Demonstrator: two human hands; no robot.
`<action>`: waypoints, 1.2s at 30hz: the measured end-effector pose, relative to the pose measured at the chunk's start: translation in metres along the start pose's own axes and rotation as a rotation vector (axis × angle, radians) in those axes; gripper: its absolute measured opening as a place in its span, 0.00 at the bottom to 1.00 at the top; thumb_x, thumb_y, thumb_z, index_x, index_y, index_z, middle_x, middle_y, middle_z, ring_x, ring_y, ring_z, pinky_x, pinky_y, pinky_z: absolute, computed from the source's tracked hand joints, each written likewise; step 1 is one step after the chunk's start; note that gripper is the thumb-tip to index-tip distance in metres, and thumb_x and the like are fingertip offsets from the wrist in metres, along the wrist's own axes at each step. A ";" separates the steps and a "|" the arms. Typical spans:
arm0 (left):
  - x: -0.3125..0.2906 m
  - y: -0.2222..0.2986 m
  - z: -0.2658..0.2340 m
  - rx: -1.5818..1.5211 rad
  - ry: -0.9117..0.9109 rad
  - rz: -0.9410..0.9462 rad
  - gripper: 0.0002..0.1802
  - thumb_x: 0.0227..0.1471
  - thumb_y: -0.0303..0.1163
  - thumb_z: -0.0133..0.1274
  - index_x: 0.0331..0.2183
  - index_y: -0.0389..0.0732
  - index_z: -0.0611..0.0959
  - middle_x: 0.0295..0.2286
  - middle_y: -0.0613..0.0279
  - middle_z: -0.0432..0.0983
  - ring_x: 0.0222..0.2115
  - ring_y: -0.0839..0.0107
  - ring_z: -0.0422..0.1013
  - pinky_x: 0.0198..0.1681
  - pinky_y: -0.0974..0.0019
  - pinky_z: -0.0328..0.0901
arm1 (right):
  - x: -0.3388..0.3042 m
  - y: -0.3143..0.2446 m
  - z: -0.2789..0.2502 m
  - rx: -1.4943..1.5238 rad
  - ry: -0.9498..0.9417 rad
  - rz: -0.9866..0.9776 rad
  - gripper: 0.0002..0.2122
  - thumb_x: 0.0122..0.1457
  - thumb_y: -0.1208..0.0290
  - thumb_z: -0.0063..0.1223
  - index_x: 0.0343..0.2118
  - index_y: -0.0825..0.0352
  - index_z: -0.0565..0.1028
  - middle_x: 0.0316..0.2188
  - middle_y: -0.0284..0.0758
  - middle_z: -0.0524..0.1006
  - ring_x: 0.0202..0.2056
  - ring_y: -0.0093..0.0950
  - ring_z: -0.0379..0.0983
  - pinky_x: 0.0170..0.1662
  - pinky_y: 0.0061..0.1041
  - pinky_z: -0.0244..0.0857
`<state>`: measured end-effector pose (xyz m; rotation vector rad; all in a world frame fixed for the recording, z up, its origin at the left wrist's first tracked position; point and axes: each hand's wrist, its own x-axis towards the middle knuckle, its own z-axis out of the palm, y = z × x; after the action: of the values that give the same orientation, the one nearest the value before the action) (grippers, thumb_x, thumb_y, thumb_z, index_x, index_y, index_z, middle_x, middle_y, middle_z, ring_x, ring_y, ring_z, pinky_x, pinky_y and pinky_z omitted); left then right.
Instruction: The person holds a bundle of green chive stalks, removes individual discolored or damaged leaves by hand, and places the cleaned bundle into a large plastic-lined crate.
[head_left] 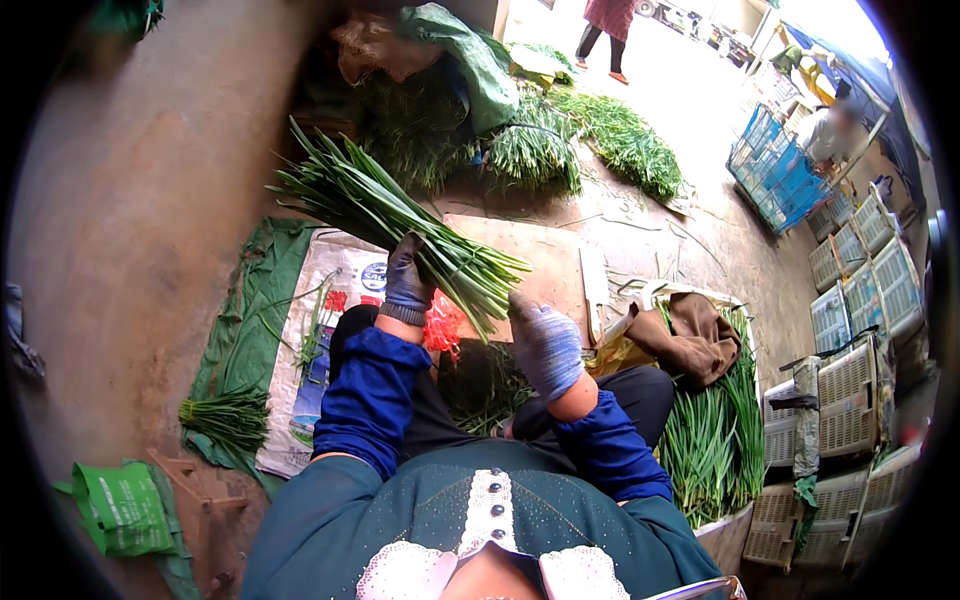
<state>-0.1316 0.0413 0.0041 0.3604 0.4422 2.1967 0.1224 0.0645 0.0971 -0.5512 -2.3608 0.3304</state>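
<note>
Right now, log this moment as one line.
left hand: gripping green leafy bundle | right hand: gloved, near bundle's end, contact unclear | red strands: beside left hand

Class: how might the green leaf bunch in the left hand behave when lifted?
The green leaf bunch would probably bend only slightly: gripped in the left hand, it reaches out nearly straight. It may splay, since it fans apart at one end. Smooth-looking, it could also slip.

You can pass left over the smooth brown floor (150, 220); the long green-leaf bundle (390, 213) blocks far, the crumpled brown cloth (700, 343) right.
</note>
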 end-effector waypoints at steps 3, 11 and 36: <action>-0.007 0.007 0.001 -0.007 0.025 0.017 0.13 0.52 0.37 0.56 0.38 0.39 0.80 0.34 0.62 0.79 0.35 0.66 0.75 0.43 0.63 0.71 | -0.006 0.001 -0.003 0.019 0.017 0.010 0.09 0.54 0.75 0.57 0.38 0.64 0.77 0.24 0.46 0.76 0.27 0.45 0.74 0.29 0.38 0.68; -0.002 0.053 -0.026 -0.052 0.057 0.159 0.10 0.53 0.37 0.53 0.35 0.42 0.80 0.33 0.63 0.78 0.35 0.66 0.75 0.43 0.60 0.71 | -0.074 0.067 0.014 -0.332 -0.942 0.313 0.09 0.53 0.70 0.52 0.35 0.62 0.80 0.32 0.44 0.79 0.36 0.44 0.77 0.38 0.42 0.70; 0.025 0.080 -0.017 0.125 0.153 0.140 0.11 0.53 0.39 0.55 0.34 0.43 0.80 0.30 0.63 0.78 0.31 0.68 0.75 0.36 0.63 0.72 | -0.026 0.183 0.187 -0.157 -0.715 -0.062 0.28 0.52 0.59 0.54 0.58 0.58 0.66 0.61 0.40 0.62 0.62 0.42 0.55 0.62 0.46 0.52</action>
<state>-0.2086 0.0115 0.0257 0.2994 0.6578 2.3481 0.0687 0.1968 -0.1240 -0.4818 -3.1079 0.3564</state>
